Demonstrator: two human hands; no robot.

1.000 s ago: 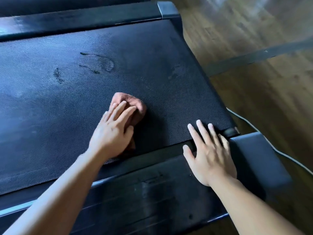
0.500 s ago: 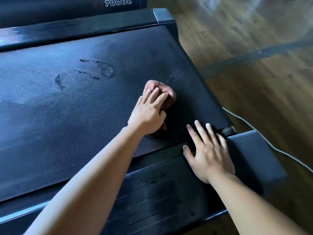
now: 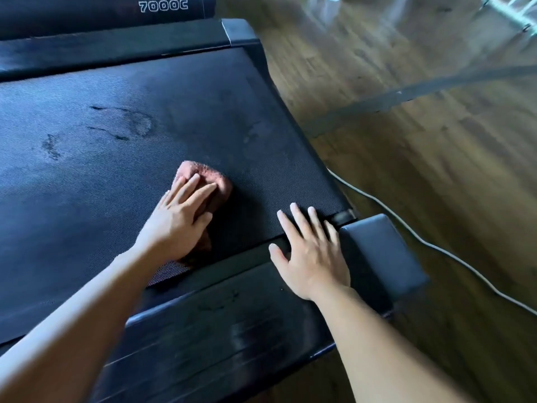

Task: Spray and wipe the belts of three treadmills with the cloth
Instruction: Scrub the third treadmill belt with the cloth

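While I watch through the head camera, the left hand (image 3: 177, 225) lies flat on the brown cloth (image 3: 215, 178) and presses it onto the treadmill belt (image 3: 87, 184). Its fingers are straight and close together, pointing to about one o'clock; they are not curled round the cloth. The cloth is bunched and lies on the belt, close to the belt's near edge. One part shows beyond the fingertips at one o'clock, another part under the wrist at six o'clock.

At about four o'clock from the cloth, the right hand (image 3: 311, 251) rests palm down with the fingers straight and a little apart. The fingertips reach onto the belt and the palm lies on the black side rail (image 3: 218, 330); it holds nothing. Just beside this hand, at three o'clock, is the grey end cap (image 3: 377, 257) of the treadmill.

On the belt, at about ten o'clock from the cloth, I see dark marks (image 3: 128, 123), thin and curved. At twelve o'clock in the picture, white letters "7000C" (image 3: 163, 6) stand on a dark panel. A pale cable (image 3: 436, 248) lies on the wooden floor (image 3: 406, 170), at three o'clock from the end cap.
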